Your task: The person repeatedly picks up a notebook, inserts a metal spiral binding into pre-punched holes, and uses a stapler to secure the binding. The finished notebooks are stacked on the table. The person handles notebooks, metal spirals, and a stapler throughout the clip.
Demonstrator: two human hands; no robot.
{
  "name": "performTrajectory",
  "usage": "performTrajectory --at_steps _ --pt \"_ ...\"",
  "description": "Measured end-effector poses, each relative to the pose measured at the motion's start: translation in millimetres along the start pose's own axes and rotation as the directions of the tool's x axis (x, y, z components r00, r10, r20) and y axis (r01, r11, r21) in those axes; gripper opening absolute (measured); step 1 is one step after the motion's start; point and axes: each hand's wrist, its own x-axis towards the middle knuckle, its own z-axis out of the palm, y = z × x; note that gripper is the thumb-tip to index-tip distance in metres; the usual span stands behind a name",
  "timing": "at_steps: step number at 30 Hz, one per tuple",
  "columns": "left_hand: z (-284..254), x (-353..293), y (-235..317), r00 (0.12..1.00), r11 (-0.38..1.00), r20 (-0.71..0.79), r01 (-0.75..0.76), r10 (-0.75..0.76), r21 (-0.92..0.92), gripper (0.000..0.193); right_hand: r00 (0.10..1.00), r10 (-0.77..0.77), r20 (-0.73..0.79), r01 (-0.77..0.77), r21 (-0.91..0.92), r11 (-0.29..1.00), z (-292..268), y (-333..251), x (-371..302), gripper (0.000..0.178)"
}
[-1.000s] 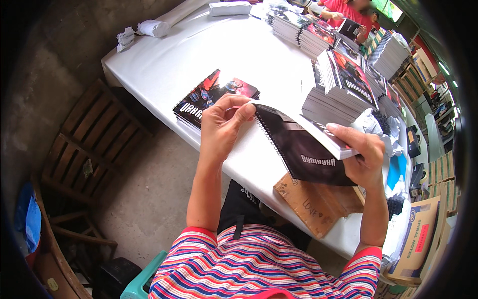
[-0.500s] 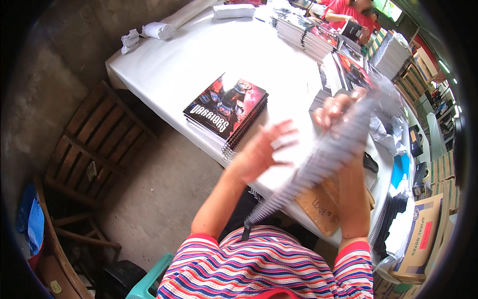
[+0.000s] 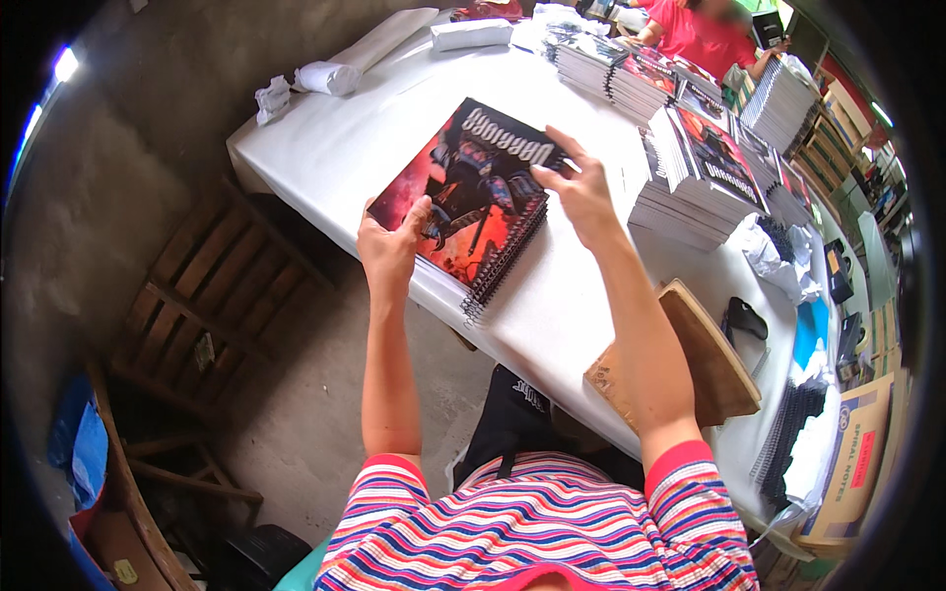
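Note:
A spiral notebook (image 3: pixel 463 187) with a red and black illustrated cover is between my two hands, its lettering upside down to me. My left hand (image 3: pixel 392 241) is closed on its near left edge, the thumb lying on the cover. At the far right corner my right hand (image 3: pixel 581 187) pinches it between thumb and fingers. The notebook lies over a small stack of spiral notebooks at the table's front edge. Their black coils (image 3: pixel 490 281) show below its right side; the rest of the stack is mostly hidden.
The white-covered table (image 3: pixel 296 148) carries more notebook stacks (image 3: pixel 700 187) at right. Brown cardboard (image 3: pixel 705 345) and a small black object (image 3: pixel 746 319) lie nearer. White paper rolls (image 3: pixel 330 77) rest at the far left. A person in red (image 3: pixel 700 39) sits beyond. A wooden chair (image 3: pixel 222 295) stands left.
The notebook, blurred and upright in my right hand before, now lies over the stack at left. My left hand has gone from open and empty to gripping it. The brown cardboard is more exposed.

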Motion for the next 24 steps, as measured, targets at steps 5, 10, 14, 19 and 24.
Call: performTrajectory --at_steps 5,10,14,19,24 --pt "16 -11 -43 0.964 0.632 -0.235 0.108 0.121 0.767 0.073 0.943 0.319 -0.095 -0.269 -0.781 0.563 0 66 14 0.062" --pt "19 5 -77 0.996 1.0 -0.093 0.002 -0.002 -0.001 0.036 0.935 0.327 -0.135 -0.349 -0.511 0.786 -7 110 21 0.055" --pt "33 13 -91 0.977 0.992 -0.199 0.049 -0.071 -0.114 0.021 0.938 0.329 -0.112 -0.326 -0.611 0.721 -3 108 20 0.052" --pt "3 13 -91 0.956 0.924 -0.281 -0.032 -0.082 -0.382 0.031 0.983 0.119 -0.143 -0.175 -0.924 0.34 -28 32 66 0.069" --pt "23 -74 -18 0.59 0.586 -0.072 -0.765 0.804 0.267 0.055 0.905 -0.298 -0.304 -0.244 -0.944 0.223 -224 -69 129 0.059"
